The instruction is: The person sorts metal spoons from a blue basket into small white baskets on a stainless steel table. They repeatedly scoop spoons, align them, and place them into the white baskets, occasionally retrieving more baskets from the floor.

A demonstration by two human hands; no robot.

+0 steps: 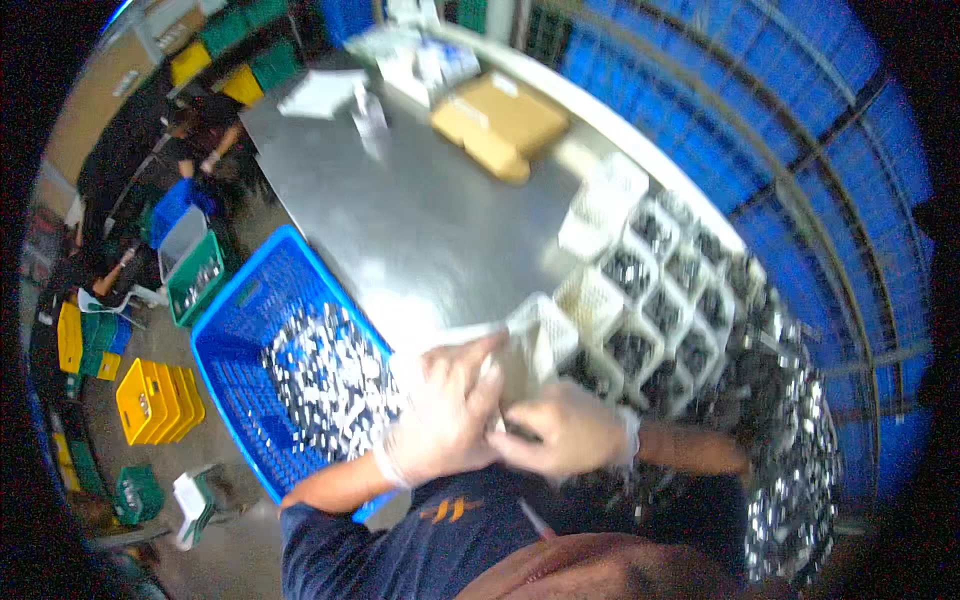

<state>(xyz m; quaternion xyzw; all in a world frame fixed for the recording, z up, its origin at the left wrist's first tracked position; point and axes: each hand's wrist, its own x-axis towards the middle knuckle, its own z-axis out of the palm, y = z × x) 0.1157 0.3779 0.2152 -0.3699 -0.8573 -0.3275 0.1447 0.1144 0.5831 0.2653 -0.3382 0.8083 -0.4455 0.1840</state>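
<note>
My left hand point(447, 412), in a thin whitish glove, is raised in front of my chest with its fingers bent together. What it holds, if anything, is blurred. Touching it is my gloved right hand point(572, 428), closed with thumb and fingers pinched on a small dark piece point(522, 430). Left of my hands stands a blue plastic basket point(238, 378), holding many small black and white pieces point(330, 380). To the right, several small white baskets point(655, 300) stand in rows, many with dark shiny parts inside.
The metal table point(420, 220) carries a cardboard box point(505, 115), a clear bottle-like thing point(370, 120) and papers point(318, 93). Loose shiny parts point(795, 480) are heaped at the right. Yellow crates point(160, 402) stand on the floor at left. Another person's arm point(222, 150) shows beyond.
</note>
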